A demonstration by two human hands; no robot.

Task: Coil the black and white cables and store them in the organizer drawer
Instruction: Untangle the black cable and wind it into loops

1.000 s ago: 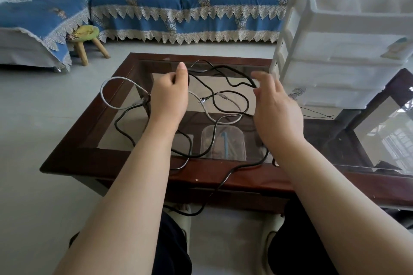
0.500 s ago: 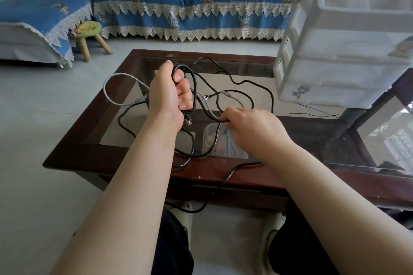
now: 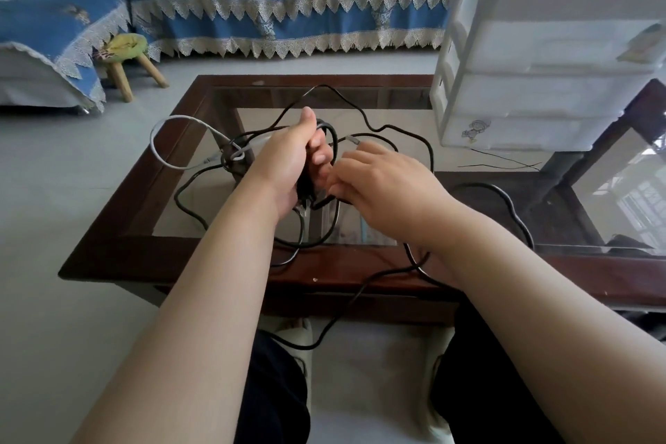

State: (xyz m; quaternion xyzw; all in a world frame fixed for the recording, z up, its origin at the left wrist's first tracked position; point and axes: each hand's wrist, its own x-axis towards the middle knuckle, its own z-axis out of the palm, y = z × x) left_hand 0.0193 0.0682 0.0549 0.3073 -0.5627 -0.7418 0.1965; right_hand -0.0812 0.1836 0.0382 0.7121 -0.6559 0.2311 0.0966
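A long black cable sprawls in loose loops over the glass-topped table and hangs off its near edge towards my lap. My left hand grips a bunch of its loops above the table's middle. My right hand is right beside it, fingers curled and pinching the black cable by the bunch. A white cable lies in a loop at the table's left, partly under the black one. The white organizer drawer unit stands on the table's far right, its drawers closed.
A blue sofa with lace trim runs along the back and left. A small wooden stool stands on the floor by the table's far left corner. A thin black wire lies in front of the organizer.
My right hand has come up from the table to meet my left hand, bringing black cable to the bunch. The black loop on the right has shifted outward.
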